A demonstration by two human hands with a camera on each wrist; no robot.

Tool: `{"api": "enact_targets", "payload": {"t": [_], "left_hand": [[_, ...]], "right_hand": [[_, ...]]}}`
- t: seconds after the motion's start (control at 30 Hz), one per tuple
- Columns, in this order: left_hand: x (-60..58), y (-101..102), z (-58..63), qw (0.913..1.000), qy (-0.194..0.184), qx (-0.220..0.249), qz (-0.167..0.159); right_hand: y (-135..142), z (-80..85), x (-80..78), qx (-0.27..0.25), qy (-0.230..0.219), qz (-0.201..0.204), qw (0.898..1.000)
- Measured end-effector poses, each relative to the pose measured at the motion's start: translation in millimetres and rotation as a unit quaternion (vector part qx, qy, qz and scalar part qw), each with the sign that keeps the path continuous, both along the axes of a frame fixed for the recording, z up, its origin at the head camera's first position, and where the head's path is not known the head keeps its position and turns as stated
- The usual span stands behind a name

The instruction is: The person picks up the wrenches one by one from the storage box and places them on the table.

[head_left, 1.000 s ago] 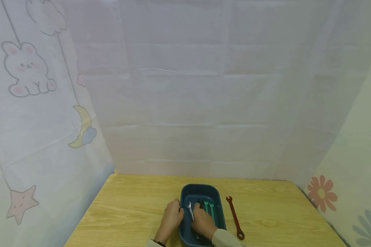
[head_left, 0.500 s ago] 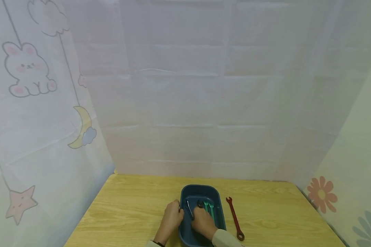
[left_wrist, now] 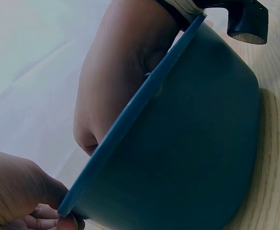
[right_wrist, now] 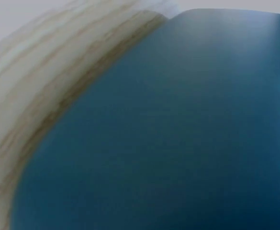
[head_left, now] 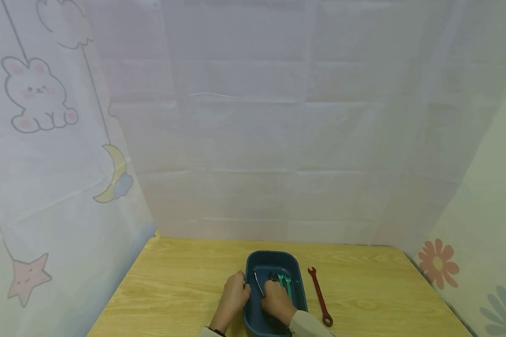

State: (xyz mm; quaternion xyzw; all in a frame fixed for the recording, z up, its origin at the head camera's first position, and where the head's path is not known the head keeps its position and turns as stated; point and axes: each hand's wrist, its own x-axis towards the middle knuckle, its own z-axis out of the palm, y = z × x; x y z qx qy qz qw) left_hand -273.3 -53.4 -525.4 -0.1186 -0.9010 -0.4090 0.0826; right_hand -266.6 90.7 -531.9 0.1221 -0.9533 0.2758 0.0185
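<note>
1. Bench (head_left: 185, 285): wood-grained surface.
2. Tray (head_left: 274, 259): blue, on the bench.
3. Left grip (head_left: 234, 294): pinches the tray's left rim.
4. Right grip (head_left: 277, 300): inside the tray; whether it grasps anything cannot be told.
5. Red wrench (head_left: 320, 297): right of the tray.
6. Green tools (head_left: 288, 284): in the tray, beside the right grip.
7. Silver tool (head_left: 258, 283): in the tray, left.

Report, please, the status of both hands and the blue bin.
Left hand grips bin rim. Right hand down inside, grip hidden. Red wrench outside, clear of hands.
</note>
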Motion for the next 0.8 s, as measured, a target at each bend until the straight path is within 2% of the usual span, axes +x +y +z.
{"api": "enact_targets", "payload": {"t": [0.2, 0.47, 0.8], "left_hand": [[-0.6, -1, -2.7, 1.0000, 0.000, 0.001, -0.005], [-3.0, 0, -1.0, 0.9999, 0.012, -0.006, 0.001], [0.2, -1, -1.2, 1.0000, -0.004, -0.004, -0.005]], "right_hand": [[5, -3.3, -3.8, -0.024, -0.005, 0.025, 0.999], [10, 1.9, -10.0, -0.017, -0.005, 0.040, 0.999], [12, 1.3, -6.4, -0.029, -0.014, 0.049, 0.998]]}}
